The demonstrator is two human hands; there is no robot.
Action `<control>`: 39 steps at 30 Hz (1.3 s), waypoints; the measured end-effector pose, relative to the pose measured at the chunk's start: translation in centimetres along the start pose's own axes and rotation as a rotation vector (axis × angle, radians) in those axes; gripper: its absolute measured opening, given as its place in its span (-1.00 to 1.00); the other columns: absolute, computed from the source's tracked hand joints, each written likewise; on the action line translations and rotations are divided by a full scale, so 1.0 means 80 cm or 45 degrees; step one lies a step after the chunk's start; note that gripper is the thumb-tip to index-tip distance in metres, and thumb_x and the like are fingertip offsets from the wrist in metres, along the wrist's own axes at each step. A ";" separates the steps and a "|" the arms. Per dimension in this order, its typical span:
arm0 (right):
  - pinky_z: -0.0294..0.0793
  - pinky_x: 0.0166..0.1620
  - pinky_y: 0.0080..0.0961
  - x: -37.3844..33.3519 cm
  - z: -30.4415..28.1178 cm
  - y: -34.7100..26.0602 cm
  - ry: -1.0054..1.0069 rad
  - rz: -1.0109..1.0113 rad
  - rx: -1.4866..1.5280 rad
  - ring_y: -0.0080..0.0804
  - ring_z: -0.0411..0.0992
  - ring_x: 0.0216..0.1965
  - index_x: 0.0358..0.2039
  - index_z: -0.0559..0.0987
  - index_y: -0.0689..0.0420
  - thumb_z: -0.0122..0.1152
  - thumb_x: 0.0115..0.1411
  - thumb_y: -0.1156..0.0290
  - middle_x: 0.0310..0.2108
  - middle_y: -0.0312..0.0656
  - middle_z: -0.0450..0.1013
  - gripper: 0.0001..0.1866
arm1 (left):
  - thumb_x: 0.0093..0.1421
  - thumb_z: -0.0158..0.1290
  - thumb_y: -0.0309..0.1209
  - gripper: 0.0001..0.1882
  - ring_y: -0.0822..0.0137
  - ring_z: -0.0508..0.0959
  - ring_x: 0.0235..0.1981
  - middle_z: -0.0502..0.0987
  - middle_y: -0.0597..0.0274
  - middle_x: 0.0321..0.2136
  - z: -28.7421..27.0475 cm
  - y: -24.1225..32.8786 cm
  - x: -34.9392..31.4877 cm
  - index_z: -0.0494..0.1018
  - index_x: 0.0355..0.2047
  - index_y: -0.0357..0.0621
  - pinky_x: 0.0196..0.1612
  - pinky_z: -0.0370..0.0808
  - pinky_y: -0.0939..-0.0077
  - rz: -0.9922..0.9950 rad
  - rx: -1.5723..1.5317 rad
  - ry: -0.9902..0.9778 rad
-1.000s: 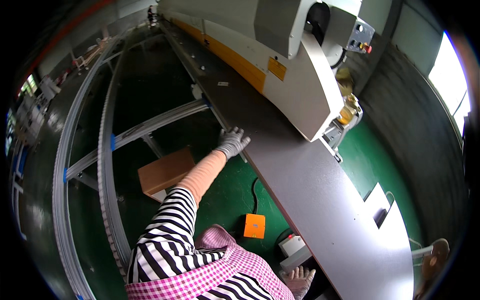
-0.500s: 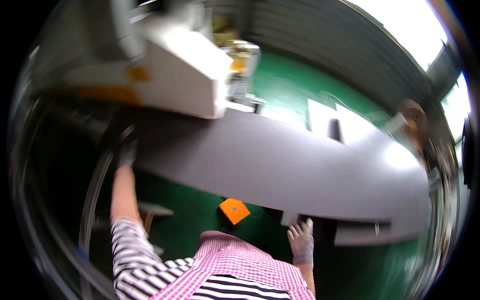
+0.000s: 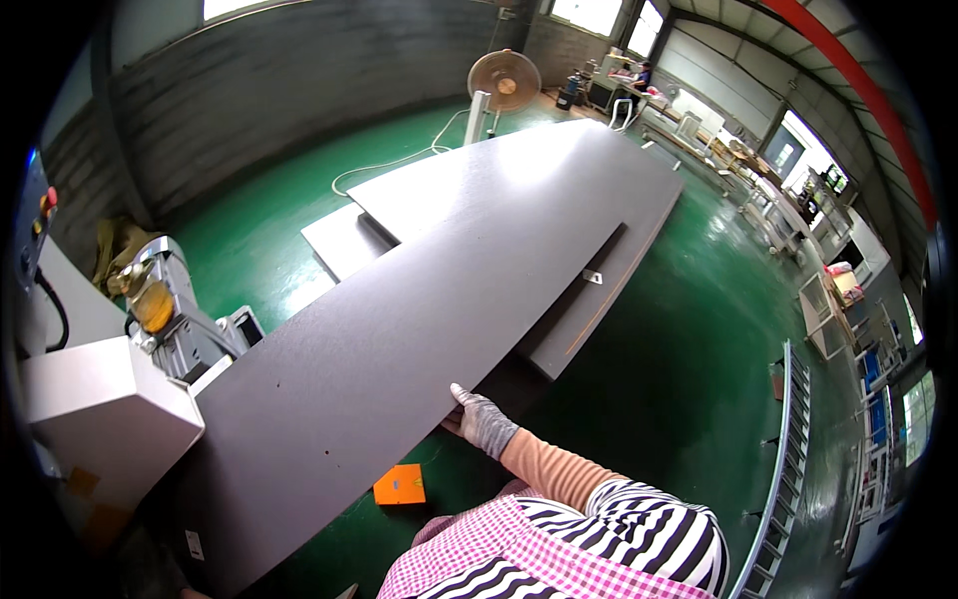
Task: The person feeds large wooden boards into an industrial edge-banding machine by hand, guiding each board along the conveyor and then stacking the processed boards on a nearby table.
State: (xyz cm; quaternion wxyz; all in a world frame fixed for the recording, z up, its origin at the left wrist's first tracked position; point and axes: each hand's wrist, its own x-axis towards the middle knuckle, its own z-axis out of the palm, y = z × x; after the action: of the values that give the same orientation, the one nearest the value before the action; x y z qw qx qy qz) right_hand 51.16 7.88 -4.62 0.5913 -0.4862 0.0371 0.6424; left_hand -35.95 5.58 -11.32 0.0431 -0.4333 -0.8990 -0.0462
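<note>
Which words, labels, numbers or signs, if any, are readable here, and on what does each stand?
No text is clear enough to quote.
White label on the long gray panel: too small to read.
White tag on the lower board: too small.
Small mark on the orange box: unreadable.

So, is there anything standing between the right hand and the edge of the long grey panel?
Nothing visible: the gloved right hand holds the edge of the long grey panel directly, thumb on top. The orange box is apart, on the green floor.
</note>
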 end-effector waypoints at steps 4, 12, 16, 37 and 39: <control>0.47 -0.02 -0.08 0.014 0.000 -0.045 0.194 0.055 0.254 -0.24 0.41 -0.10 -0.08 0.36 0.08 0.06 0.25 0.20 -0.14 -0.18 0.40 -0.69 | 0.22 -0.06 -0.07 -0.48 0.16 0.44 -0.15 0.49 0.01 -0.18 -0.053 0.081 -0.048 0.41 -0.11 -0.37 -0.05 0.34 0.38 -0.051 -0.065 -0.058; 0.55 -0.15 -0.14 0.073 -0.058 -0.160 0.296 -0.075 0.214 -0.27 0.45 -0.18 -0.11 0.38 0.06 0.04 0.24 0.20 -0.20 -0.23 0.45 -0.72 | 0.15 0.00 0.13 -0.32 0.15 0.48 -0.38 0.54 0.00 -0.40 -0.122 0.242 -0.169 0.50 -0.36 -0.44 -0.25 0.43 0.28 -0.025 -0.530 -0.200; 0.55 -0.12 -0.17 0.095 -0.094 -0.257 0.334 -0.186 0.181 -0.27 0.46 -0.17 -0.08 0.40 0.15 0.03 0.26 0.37 -0.17 -0.15 0.44 -0.75 | 0.20 -0.08 0.07 -0.41 0.08 0.51 -0.24 0.55 -0.03 -0.27 -0.163 0.357 -0.263 0.50 -0.29 -0.33 -0.14 0.42 0.20 -0.171 -1.008 -0.343; -0.44 0.34 -0.13 0.327 -0.179 -0.633 0.790 -0.779 -2.296 0.06 -0.42 0.36 0.33 -0.05 -0.09 -0.25 0.18 -0.25 0.37 -0.04 -0.29 -0.19 | 0.20 0.02 -0.40 -0.48 0.13 0.33 0.09 0.33 -0.09 0.09 -0.031 0.993 -0.403 0.22 0.12 -0.41 0.17 0.21 0.42 0.324 -1.181 -0.259; -0.43 0.34 -0.12 0.357 -0.181 -0.666 0.821 -0.761 -2.274 0.06 -0.42 0.36 0.33 -0.03 -0.10 -0.22 0.17 -0.26 0.37 -0.04 -0.27 -0.18 | 0.22 0.00 -0.35 -0.46 0.09 0.29 0.15 0.28 -0.13 0.13 -0.024 1.047 -0.395 0.19 0.14 -0.40 0.22 0.15 0.41 0.300 -1.207 -0.317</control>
State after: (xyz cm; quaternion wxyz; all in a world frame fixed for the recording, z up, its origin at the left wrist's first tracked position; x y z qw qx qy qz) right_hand 106.88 35.43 -3.20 0.1075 -0.8936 -0.4251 0.0963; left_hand 49.34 32.83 -9.31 -0.2612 -0.5060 -0.7224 -0.3923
